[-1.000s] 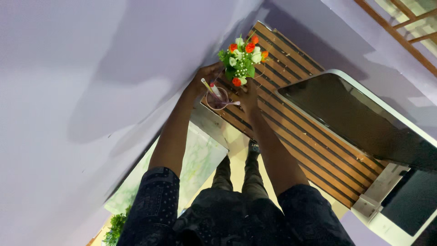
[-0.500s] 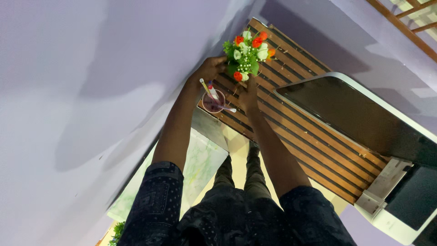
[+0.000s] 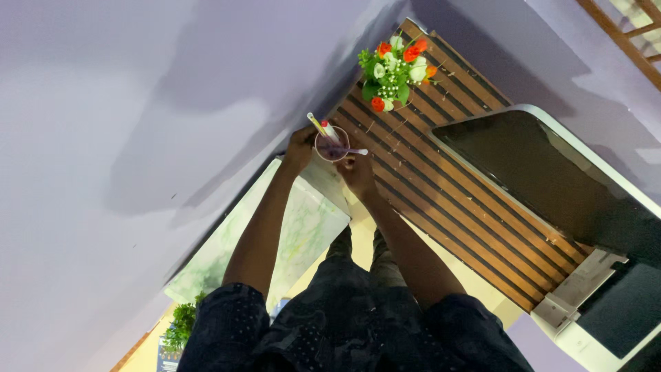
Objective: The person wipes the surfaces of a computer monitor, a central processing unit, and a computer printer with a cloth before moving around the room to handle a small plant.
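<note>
- The left hand (image 3: 301, 147) and the right hand (image 3: 357, 170) are closing around a small cup (image 3: 331, 147) from opposite sides, fingers curling against its wall.
- The cup is sitting between the two hands, touching both, at the near end of a slatted wooden panel (image 3: 454, 186).
- Pens (image 3: 321, 129) and a pale stick are poking out of the cup's mouth, leaning away from the left hand's fingertips and over the rim.
- A flower bunch (image 3: 395, 72), orange and white with green leaves, is resting on the panel beyond the hands, well apart from the cup and from both sets of fingers.
- A large dark screen (image 3: 544, 182) with a pale frame is lying off to the right hand's side, past the panel's slats.
- A pale marbled surface (image 3: 289, 234) is showing just under the left forearm, near the wrist.
- A lilac wall (image 3: 138, 138) is filling the space off to the left hand's side.
- Dark patterned sleeves (image 3: 227, 324) are covering both upper arms, close to the camera.
</note>
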